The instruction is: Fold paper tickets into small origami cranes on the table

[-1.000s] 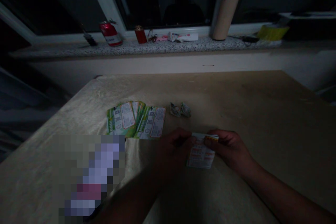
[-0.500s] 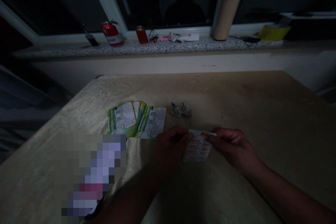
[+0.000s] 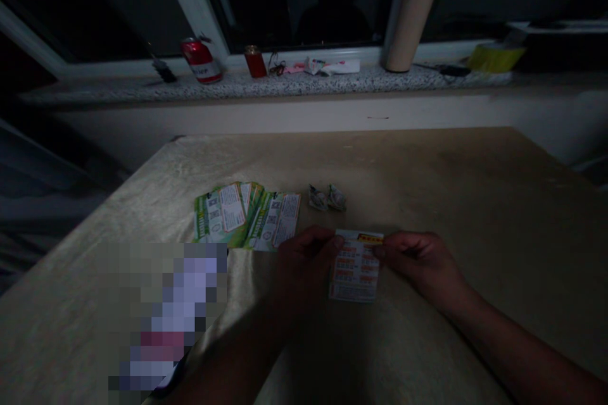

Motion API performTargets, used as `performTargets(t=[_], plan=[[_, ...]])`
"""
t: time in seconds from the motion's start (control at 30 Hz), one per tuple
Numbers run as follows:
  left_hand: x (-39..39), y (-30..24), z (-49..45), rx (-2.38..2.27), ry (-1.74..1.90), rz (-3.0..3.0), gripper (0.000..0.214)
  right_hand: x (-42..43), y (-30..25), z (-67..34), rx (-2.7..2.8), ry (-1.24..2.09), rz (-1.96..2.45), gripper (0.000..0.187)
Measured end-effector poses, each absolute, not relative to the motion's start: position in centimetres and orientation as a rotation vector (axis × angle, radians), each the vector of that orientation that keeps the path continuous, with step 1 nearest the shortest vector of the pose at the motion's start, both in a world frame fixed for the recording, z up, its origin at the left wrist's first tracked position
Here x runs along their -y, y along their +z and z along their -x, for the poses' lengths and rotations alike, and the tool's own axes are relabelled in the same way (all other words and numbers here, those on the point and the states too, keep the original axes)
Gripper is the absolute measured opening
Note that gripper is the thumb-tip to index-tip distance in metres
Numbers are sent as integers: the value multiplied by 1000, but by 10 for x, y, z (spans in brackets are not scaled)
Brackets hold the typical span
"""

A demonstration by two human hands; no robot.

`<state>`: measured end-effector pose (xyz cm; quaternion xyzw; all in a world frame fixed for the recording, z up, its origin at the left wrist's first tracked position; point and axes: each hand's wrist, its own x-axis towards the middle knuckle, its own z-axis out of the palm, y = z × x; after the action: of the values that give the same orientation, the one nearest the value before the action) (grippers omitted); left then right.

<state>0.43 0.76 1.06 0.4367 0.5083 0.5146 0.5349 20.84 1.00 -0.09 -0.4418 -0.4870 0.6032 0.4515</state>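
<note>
A small white printed card [image 3: 355,272], with orange blocks of text and a yellow strip near its top, is held up over the table. My left hand [image 3: 306,259] pinches its upper left edge between thumb and fingers. At the upper right edge, my right hand [image 3: 418,259] pinches it too. Beyond my left hand lie several green and white printed packets [image 3: 273,221], overlapping like a fan. Two small crumpled or twisted pieces [image 3: 327,198] rest just past the card; what they are I cannot make out.
A pixelated bright oblong [image 3: 175,316] lies on the cloth-covered table [image 3: 451,177] at lower left. Along the granite sill [image 3: 304,83] stand a red can [image 3: 200,62], an orange-red container [image 3: 255,62], a cardboard tube [image 3: 414,12] and a yellow tape roll [image 3: 496,58].
The card has tilted so its printed face shows more fully, and it has shifted slightly left. Both hands keep their pinch on it. The packets and twisted pieces have stayed put.
</note>
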Motion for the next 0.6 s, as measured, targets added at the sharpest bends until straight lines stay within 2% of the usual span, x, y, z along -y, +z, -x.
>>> performTargets(t=[0.2,0.43,0.6], plan=[[-7,13,-6,-1246,1227,-1065,11,-10,1,-207,1205,1448,1127,18],[-9,11,-3,-1266,1236,-1041,13,-10,0,-208,1263,1586,1113,17],[-10,10,-3,-1277,1216,-1080,13,-11,-4,-213,1305,1532,1158,26]])
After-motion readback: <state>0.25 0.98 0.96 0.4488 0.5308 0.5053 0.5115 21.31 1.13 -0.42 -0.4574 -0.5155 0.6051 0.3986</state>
